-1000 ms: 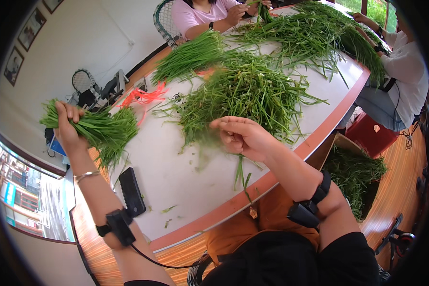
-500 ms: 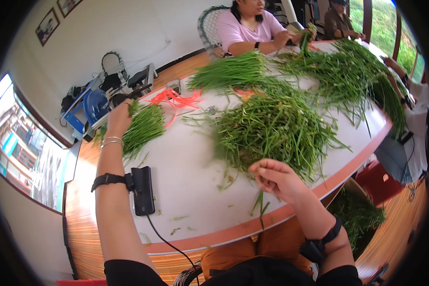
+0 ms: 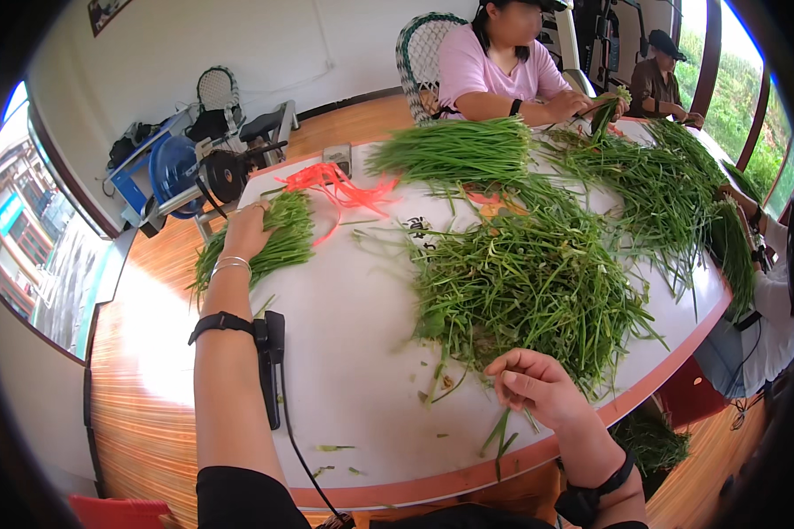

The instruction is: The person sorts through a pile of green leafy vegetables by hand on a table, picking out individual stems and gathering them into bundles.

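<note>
A smooth white table (image 3: 353, 353) with a curved pinkish rim carries a tangled heap of limp, flat green stems (image 3: 529, 291) toward its near right edge. A neater bundle (image 3: 288, 234) of slender stems lies at its left edge. The left hand (image 3: 247, 231) lies over this, its grip unclear; the right hand (image 3: 543, 388), fingers loosely curled and parted, hovers beside the heap.

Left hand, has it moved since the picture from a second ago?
Yes. Judged against the red ribbons on the table, the left hand has moved rightward, closer to them, over the bundle of green stalks.
</note>
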{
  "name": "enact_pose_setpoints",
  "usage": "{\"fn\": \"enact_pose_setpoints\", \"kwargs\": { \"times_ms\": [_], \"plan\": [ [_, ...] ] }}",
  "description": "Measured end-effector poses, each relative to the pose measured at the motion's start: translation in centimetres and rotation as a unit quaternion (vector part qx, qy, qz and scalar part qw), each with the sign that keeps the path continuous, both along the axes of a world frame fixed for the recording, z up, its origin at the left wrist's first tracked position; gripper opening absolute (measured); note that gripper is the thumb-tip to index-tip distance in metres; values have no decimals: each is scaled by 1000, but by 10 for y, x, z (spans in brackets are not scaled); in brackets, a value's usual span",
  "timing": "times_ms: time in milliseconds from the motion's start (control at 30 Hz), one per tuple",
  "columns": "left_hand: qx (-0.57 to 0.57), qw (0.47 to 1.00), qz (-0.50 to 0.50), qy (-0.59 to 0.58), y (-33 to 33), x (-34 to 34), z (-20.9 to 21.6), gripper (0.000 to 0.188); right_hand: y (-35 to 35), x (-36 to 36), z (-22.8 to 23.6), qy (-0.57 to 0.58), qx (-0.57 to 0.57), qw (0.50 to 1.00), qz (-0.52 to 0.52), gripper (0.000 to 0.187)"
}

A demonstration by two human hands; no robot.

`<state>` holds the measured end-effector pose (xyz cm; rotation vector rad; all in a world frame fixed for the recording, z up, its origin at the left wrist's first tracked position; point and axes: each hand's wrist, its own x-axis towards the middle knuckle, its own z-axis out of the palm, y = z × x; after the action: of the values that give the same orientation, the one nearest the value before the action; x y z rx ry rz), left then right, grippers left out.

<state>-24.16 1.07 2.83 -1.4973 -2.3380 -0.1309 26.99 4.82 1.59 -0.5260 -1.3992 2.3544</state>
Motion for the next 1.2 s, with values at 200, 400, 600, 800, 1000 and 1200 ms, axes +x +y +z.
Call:
{"fn": "enact_pose_setpoints", "kwargs": {
  "times_ms": [200, 400, 600, 800, 1000, 1200],
  "plan": [
    [30, 998, -15, -50, 5, 19, 12, 52, -1, -4, -6, -29, -1, 1000, -8, 19],
    [48, 985, -46, -157, -7, 9, 12, 82, -4, -2, -6, 11, -3, 1000, 13, 16],
    [1, 982, -77, -174, -9, 46, 39, 97, -6, 6, 6, -19, 99, 992, 70, 10],
    [297, 816, -211, -449, 23, 125, 71, 51, 10, 24, 57, -211, 563, 791, -111, 19],
    [335, 361, -327, -806, 55, 252, 36, 23, -4, 25, 42, -339, 687, 638, 78, 14],
    [309, 264, -220, -887, 57, 304, -25, 19, -18, 20, 12, -286, 818, 493, 81, 13]
  ]
}}
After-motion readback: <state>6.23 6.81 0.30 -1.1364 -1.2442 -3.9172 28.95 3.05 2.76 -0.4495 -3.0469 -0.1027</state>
